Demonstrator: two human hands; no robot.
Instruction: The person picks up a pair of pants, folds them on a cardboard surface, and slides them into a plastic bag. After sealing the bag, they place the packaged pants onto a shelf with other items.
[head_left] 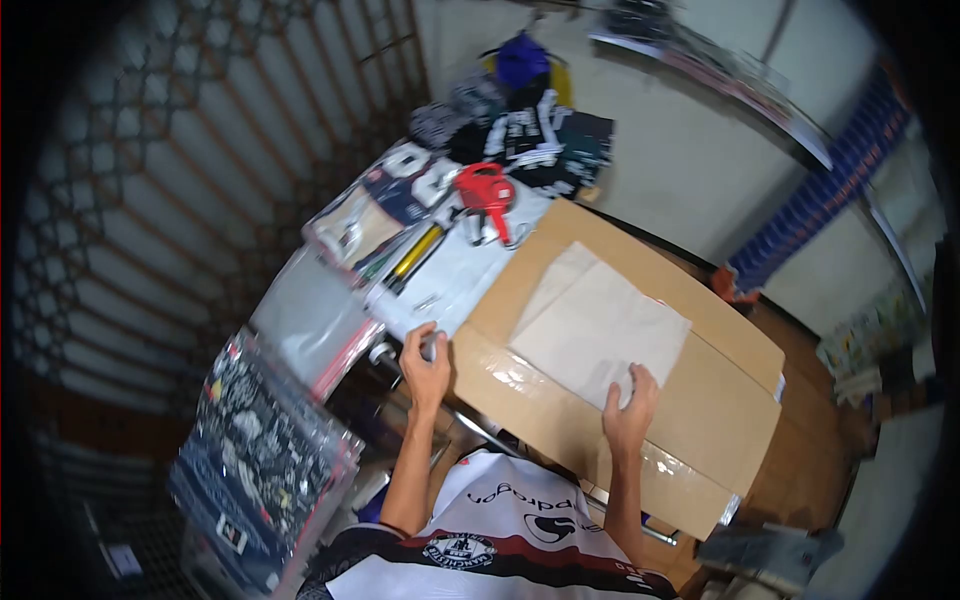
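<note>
A folded beige cloth (600,325) lies flat on a large brown cardboard sheet (720,430). My right hand (630,405) is at the cloth's near edge, thumb and fingers apart, with nothing gripped. At the left edge of the cardboard, my left hand (426,368) is curled around a small dark object (431,347), too small to name. Beyond it is a white work surface (465,285) bearing a red tool (486,194) and a yellow-and-black tool (415,254).
Plastic-wrapped dark garments (260,440) are stacked at the left. Clear plastic bags (315,310) lie beside the white surface. Dark clothes (530,135) are piled at the back. A metal lattice gate (250,90) stands at the left, a shelf (720,95) at the upper right.
</note>
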